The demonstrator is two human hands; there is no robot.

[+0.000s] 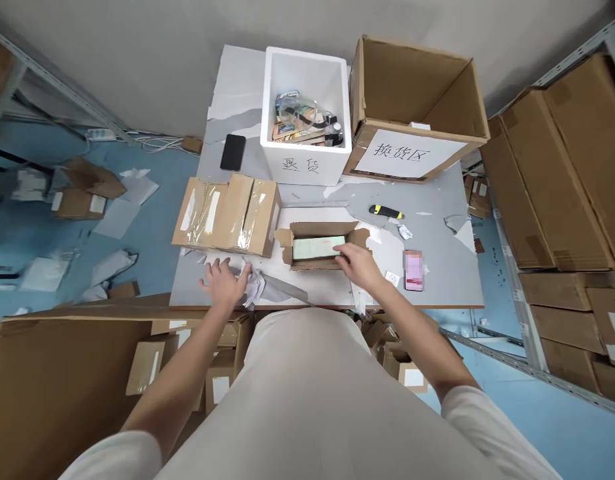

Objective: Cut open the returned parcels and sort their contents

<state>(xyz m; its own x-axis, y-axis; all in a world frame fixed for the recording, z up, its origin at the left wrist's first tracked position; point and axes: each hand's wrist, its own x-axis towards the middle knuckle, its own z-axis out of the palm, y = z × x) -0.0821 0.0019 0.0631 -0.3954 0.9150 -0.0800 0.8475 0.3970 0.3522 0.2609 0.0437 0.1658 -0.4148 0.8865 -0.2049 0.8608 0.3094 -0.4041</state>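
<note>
A small open cardboard box (316,265) sits near the table's front edge with its end flaps spread. Inside it lies a pale green box (312,249). My right hand (360,265) reaches in from the right, its fingers bent and closed at the green box's right end. To the left, my left hand (223,283) has its fingers spread. Its thumb rests by a crumpled grey and white plastic mailer (267,287) on the table. Taped brown cartons (227,217) stand just beyond my left hand.
A white foam bin (305,163) with mixed goods and a large open carton (417,157) stand at the back. A black phone (233,153), a yellow-black utility knife (386,211) and a lit phone (413,271) lie on the table (437,233). Stacked cartons (557,167) fill the right shelf.
</note>
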